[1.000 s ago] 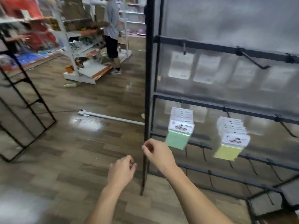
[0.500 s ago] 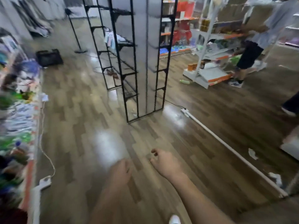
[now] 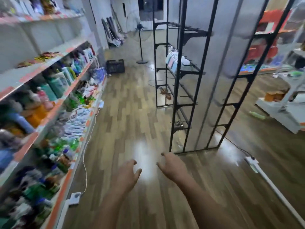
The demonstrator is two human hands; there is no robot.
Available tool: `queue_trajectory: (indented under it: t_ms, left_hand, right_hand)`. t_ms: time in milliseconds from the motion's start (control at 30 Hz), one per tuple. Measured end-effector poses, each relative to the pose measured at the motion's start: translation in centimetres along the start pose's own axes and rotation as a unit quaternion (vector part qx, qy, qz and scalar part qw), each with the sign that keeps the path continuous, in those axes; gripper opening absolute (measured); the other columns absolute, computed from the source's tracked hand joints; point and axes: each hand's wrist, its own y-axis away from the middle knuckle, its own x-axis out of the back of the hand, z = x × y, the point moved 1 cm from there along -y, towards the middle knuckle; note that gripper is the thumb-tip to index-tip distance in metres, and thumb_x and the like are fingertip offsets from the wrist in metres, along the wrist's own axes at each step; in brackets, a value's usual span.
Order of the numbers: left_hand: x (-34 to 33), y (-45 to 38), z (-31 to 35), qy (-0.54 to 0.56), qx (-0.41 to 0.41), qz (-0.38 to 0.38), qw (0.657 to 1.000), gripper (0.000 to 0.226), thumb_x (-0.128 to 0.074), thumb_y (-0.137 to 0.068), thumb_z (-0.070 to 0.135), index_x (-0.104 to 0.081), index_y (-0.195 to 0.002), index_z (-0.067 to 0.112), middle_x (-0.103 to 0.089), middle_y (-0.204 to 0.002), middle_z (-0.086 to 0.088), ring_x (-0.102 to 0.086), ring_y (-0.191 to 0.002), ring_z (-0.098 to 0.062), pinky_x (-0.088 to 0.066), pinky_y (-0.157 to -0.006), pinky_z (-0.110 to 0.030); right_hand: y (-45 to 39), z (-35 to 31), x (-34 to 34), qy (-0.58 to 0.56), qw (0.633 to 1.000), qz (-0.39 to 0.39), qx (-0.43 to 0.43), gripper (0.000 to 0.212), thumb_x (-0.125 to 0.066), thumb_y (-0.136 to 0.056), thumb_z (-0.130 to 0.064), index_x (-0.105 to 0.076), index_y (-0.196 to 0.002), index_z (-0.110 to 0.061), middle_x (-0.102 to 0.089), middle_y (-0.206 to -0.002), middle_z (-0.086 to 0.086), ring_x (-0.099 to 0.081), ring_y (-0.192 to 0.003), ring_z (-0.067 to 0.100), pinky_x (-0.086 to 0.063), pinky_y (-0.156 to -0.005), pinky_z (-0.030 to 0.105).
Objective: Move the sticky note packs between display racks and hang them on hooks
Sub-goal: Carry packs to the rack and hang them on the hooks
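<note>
My left hand (image 3: 126, 175) and my right hand (image 3: 171, 166) hang in front of me over the wooden floor, fingers loosely spread and holding nothing. A tall black display rack (image 3: 189, 80) with a translucent back panel stands ahead on the right, its hooks pointing left. Some pale packs (image 3: 172, 59) hang on its upper hooks; they are too blurred to name. Lower hooks on that rack look bare.
A long shelf unit (image 3: 49, 100) full of bottles and goods lines the left side. A white cable and power strip (image 3: 74, 197) lie by its foot. A black crate (image 3: 115, 66) and a standing fan (image 3: 141, 38) are farther back. A white rail (image 3: 270, 184) lies on the floor at right.
My view has swung left, away from the rack with green and yellow note packs, to the aisle and the other black rack. Both hands stayed in front, empty, their fingers now looser.
</note>
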Motion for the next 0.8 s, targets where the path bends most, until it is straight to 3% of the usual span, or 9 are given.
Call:
queue_trajectory:
  t_ms: [133, 233, 433, 633, 800]
  left_hand:
    - [1.9, -6.9, -2.3, 0.041, 0.075, 0.016, 0.996, 0.04, -0.057, -0.096, 0.037, -0.055, -0.129, 0.014, -0.06, -0.13, -0.004, -0.056, -0.119, -0.022, -0.042, -0.093, -0.03]
    - [1.3, -12.8, -3.3, 0.021, 0.084, 0.008, 0.996, 0.039, -0.058, -0.092, 0.046, -0.06, -0.121, 0.02, -0.065, -0.121, 0.001, -0.06, -0.11, -0.018, -0.047, -0.092, -0.032]
    - [1.8, -29.7, -3.8, 0.041, 0.059, -0.023, 0.997, 0.041, -0.055, -0.094, 0.044, -0.057, -0.126, 0.018, -0.061, -0.126, 0.0, -0.057, -0.116, -0.019, -0.046, -0.095, -0.033]
    - [7.5, -49.6, -2.8, 0.038, -0.006, -0.02, 0.999, 0.039, -0.056, -0.096, 0.038, -0.056, -0.126, 0.013, -0.059, -0.127, -0.004, -0.055, -0.117, -0.02, -0.045, -0.099, -0.037]
    - [10.3, -60.7, -1.8, 0.016, -0.041, -0.023, 0.999, 0.041, -0.057, -0.092, 0.046, -0.058, -0.121, 0.018, -0.064, -0.12, -0.001, -0.06, -0.109, -0.019, -0.049, -0.093, -0.037]
  right_hand:
    - [-8.2, -2.6, 0.1, 0.004, 0.999, -0.031, 0.036, 0.056, -0.05, -0.095, -0.048, -0.041, -0.145, -0.024, -0.051, -0.142, 0.001, -0.05, -0.129, 0.022, -0.045, -0.102, 0.04]
    - [-14.4, -3.4, -0.3, -0.009, 0.998, -0.056, 0.04, 0.055, -0.051, -0.097, -0.044, -0.041, -0.146, -0.021, -0.049, -0.144, 0.001, -0.047, -0.132, 0.022, -0.042, -0.105, 0.038]
    - [-30.6, -4.1, 1.3, 0.002, 0.999, -0.042, 0.017, 0.055, -0.053, -0.097, -0.043, -0.042, -0.145, -0.018, -0.052, -0.144, 0.003, -0.049, -0.131, 0.021, -0.042, -0.103, 0.035]
    - [-46.8, -7.4, 7.1, 0.002, 0.999, 0.014, -0.039, 0.053, -0.053, -0.096, -0.043, -0.046, -0.143, -0.02, -0.056, -0.14, 0.002, -0.052, -0.129, 0.023, -0.045, -0.101, 0.037]
    - [-56.7, -9.0, 8.4, -0.028, 0.995, 0.047, -0.084, 0.051, -0.053, -0.096, -0.04, -0.046, -0.142, -0.02, -0.056, -0.139, 0.002, -0.052, -0.128, 0.021, -0.046, -0.101, 0.037]
